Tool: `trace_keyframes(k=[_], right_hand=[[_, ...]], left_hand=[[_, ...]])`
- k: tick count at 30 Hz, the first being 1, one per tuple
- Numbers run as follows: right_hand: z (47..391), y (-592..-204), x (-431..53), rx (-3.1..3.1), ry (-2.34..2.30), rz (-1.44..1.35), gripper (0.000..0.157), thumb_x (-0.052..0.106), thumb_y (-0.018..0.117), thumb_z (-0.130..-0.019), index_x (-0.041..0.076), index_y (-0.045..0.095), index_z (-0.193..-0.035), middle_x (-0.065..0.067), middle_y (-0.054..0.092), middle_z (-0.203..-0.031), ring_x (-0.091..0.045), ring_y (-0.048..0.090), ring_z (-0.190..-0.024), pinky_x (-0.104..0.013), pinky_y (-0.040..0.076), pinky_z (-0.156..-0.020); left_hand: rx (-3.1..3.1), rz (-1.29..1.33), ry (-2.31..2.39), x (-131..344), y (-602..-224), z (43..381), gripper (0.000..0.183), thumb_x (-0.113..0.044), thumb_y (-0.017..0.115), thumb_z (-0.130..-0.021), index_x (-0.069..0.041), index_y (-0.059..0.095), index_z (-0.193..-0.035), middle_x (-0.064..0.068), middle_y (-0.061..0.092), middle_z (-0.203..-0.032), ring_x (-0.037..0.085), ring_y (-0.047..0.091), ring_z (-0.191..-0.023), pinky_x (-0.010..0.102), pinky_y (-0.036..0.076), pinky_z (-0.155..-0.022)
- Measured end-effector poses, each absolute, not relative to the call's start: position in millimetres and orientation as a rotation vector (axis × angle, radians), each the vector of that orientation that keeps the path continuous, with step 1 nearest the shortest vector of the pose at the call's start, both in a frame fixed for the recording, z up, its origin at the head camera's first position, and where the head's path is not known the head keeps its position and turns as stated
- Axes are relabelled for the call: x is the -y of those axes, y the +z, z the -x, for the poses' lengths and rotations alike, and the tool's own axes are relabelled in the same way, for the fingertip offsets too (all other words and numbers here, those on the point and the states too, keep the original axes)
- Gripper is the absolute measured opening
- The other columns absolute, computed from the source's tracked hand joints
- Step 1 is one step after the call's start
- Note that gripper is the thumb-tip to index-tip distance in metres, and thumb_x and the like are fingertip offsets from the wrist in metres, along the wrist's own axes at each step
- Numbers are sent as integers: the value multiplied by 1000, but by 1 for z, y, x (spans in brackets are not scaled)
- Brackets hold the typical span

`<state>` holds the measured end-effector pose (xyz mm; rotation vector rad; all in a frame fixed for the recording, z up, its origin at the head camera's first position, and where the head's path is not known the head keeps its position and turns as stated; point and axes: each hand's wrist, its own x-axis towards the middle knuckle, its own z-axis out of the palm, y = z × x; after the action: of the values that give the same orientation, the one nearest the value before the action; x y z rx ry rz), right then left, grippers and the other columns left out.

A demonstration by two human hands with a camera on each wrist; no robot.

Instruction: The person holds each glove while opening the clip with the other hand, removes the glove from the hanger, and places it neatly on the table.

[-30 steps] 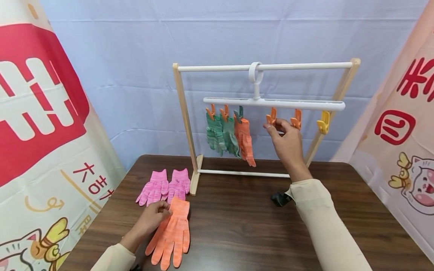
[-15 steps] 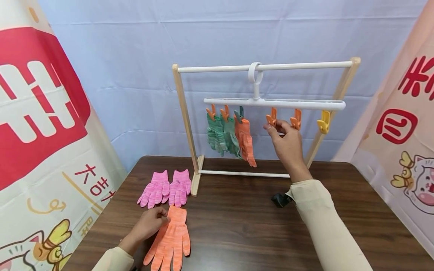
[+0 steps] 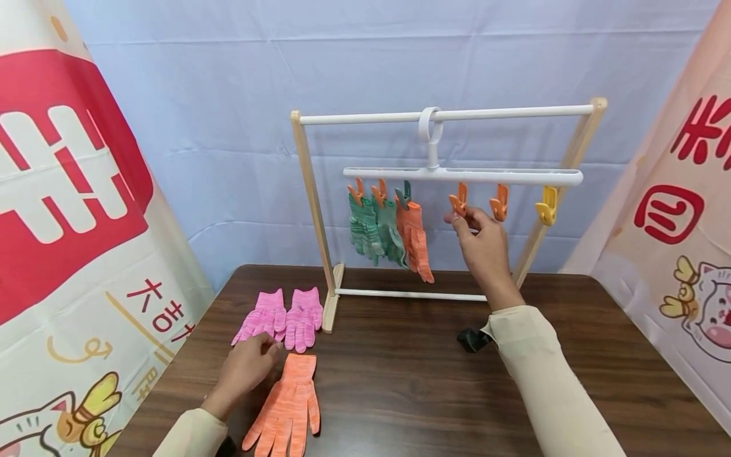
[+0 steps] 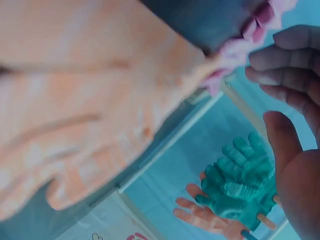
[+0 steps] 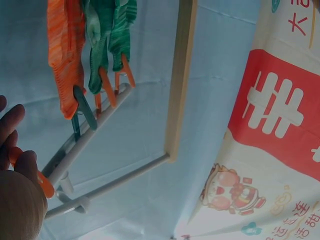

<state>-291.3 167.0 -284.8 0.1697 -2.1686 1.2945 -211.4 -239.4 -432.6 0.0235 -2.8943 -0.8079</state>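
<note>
My right hand pinches an orange clothespin on the white hanger bar; thumb and fingers are on its lower end, with no glove in it. My left hand is over the table, its thumb and fingers apart and nothing between them. Beside it an orange glove lies flat, cuff away from me. Past its fingertips lie two pink gloves, one partly covered by the hand. Two green gloves and an orange glove hang from pins on the bar's left half.
The hanger hooks onto a wooden stand with white rods. Another orange clothespin and a yellow clothespin hang to the right with nothing in them. Everything stands on a dark wooden table, with printed cloths at both sides.
My left hand has let go of the orange glove's cuff and moved away toward the pink gloves. The orange glove had shifted slightly nearer to me. My right hand stays at the clothespin.
</note>
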Motion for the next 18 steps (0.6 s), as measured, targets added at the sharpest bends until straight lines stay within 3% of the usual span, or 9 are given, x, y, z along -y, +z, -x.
trace_keyframes(k=[13,18], right_hand=[[297,-293,-161,2186,1349,-121,41,46,45,-92,13,68,-101,-2,67,-100,-15,52,-86,-33,36,-69],[300,-294,-158,2201,1374,-117,49,51,40,-92,12,68,-101,-2,67,-101,-15,56,-94,-32,37,-70]], left_hand=[[2765,428,-951,170,-409,234,7,-23,61,-88,-18,63,-84,-11,54,-66,7,47,-57,26,40,-53],[2745,560,-983,142,-400,238,9,-25,59,-89,-17,64,-88,-12,56,-69,6,49,-59,25,41,-53]])
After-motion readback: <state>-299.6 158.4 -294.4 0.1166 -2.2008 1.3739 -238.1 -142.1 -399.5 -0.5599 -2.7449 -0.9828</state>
